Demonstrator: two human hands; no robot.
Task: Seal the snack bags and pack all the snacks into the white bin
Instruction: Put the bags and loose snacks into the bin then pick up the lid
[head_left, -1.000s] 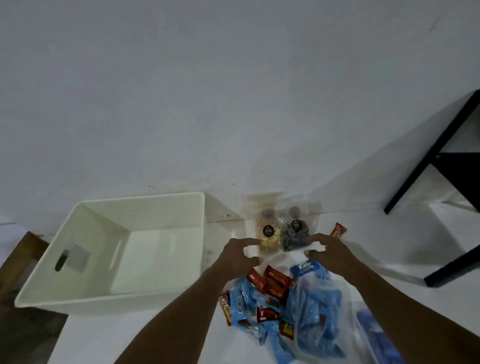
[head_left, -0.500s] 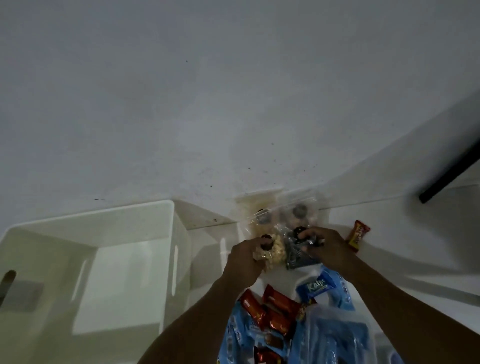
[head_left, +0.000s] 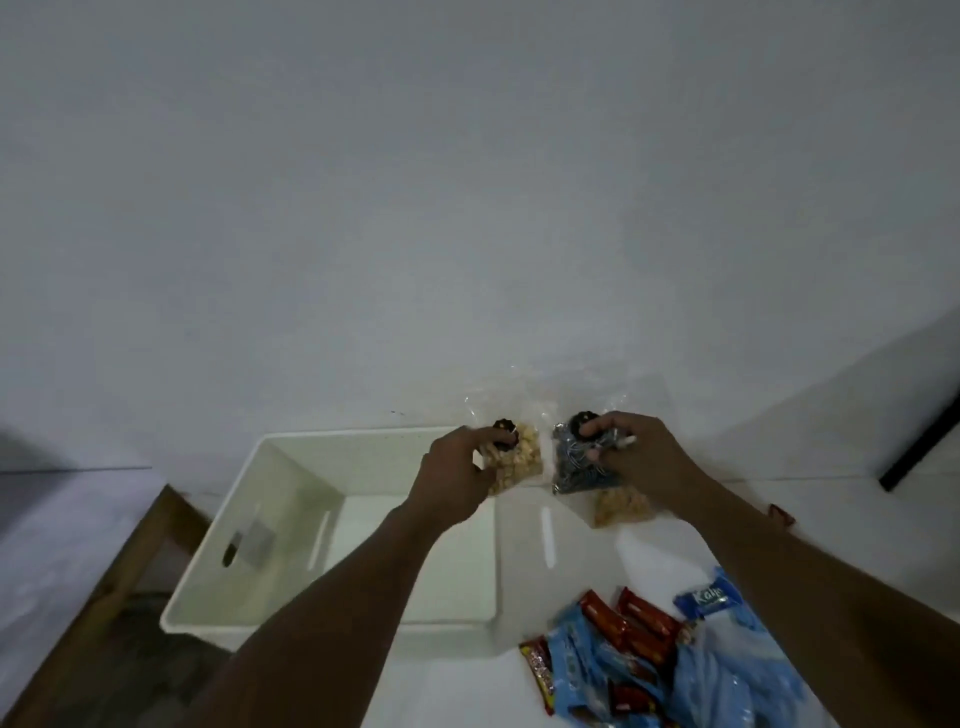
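My left hand (head_left: 457, 475) grips a clear bag of pale popcorn-like snack (head_left: 517, 460) with a round black sticker, lifted over the far right corner of the white bin (head_left: 291, 525). My right hand (head_left: 641, 457) grips a clear bag of dark snack (head_left: 574, 467), also with a black sticker, held just right of the bin. Another pale snack bag (head_left: 621, 506) hangs below my right hand. A pile of blue and red wrapped snacks (head_left: 628, 654) lies on the white table at the bottom right, beside a large clear bag of blue packets (head_left: 727, 675).
The bin's inside shows only its bare bottom and a slot handle (head_left: 231, 553). A small red packet (head_left: 779, 514) peeks out past my right forearm. A brown wooden table edge (head_left: 104, 587) runs left of the bin. A black leg (head_left: 919, 441) stands at far right. The wall is close behind.
Both hands have lifted the two small snack bags off the table and carried them up and left, toward the bin's corner. The camera view has shifted, so the bin shows more fully.
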